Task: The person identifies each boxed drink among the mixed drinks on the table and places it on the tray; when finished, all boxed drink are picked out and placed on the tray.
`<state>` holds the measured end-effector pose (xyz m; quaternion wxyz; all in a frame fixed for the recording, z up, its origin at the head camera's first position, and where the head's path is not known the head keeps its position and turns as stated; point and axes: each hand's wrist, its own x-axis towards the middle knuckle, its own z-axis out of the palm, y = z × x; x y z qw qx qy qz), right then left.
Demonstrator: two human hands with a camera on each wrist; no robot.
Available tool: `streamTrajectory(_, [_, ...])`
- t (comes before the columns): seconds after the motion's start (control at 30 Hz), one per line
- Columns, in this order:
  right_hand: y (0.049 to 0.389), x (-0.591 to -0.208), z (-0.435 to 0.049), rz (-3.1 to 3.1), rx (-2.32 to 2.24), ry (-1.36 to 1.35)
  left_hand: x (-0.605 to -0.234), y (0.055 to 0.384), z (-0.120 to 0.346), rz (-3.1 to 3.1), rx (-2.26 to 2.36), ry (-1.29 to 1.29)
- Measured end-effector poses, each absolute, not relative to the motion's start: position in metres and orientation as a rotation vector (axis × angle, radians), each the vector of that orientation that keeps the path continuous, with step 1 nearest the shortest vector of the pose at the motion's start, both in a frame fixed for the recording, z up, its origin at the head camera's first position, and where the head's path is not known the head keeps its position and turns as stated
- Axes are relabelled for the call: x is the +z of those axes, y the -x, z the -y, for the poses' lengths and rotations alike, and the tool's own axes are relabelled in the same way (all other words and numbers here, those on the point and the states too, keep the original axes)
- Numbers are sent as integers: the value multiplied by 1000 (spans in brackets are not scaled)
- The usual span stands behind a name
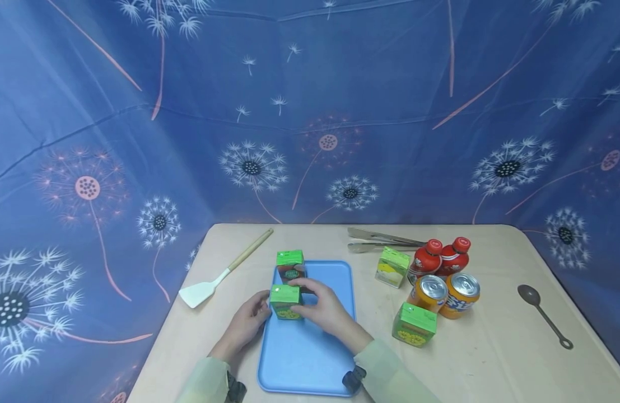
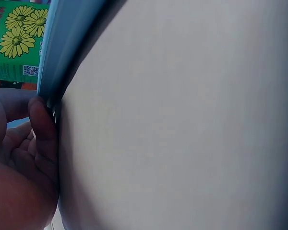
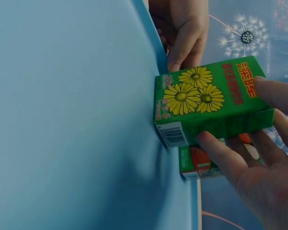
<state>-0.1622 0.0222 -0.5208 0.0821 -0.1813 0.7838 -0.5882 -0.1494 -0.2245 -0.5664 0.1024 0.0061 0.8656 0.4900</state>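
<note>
My right hand (image 1: 326, 309) holds a green drink carton (image 1: 284, 295) between thumb and fingers, over the left side of a blue tray (image 1: 307, 361). Yellow flowers cover the carton's front (image 3: 194, 96) in the right wrist view, where it stands close over the tray floor. Just behind it, another green carton (image 1: 290, 258) with a dark red front stands at the tray's far left corner. My left hand (image 1: 246, 323) pinches the tray's left rim (image 2: 69, 43), with the thumb beside the flowered carton's lower edge.
Right of the tray stand a pale green carton (image 1: 392, 267), two red bottles (image 1: 455, 258), two orange cans (image 1: 460, 296) and another flowered carton (image 1: 414, 324). Metal tongs (image 1: 382, 239) lie behind them. A white spatula (image 1: 209, 288) lies left, a dark spoon (image 1: 544, 316) far right.
</note>
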Motion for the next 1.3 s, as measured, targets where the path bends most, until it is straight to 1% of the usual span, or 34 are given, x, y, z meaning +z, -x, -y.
streamTrajectory(0.27, [160, -511, -44, -2315, -1773, 579, -567, 149, 224, -2561, 1461, 18])
streamTrajectory(0.6, [158, -496, -94, -2446, -1794, 674, -568, 150, 224, -2562, 1448, 22])
streamTrajectory(1.0, [148, -470, -150, -2595, -1707, 632, -567, 150, 223, -2562, 1443, 28])
streamTrajectory(1.3, [142, -471, -184, -2678, -1642, 591, -568, 150, 224, -2562, 1458, 14])
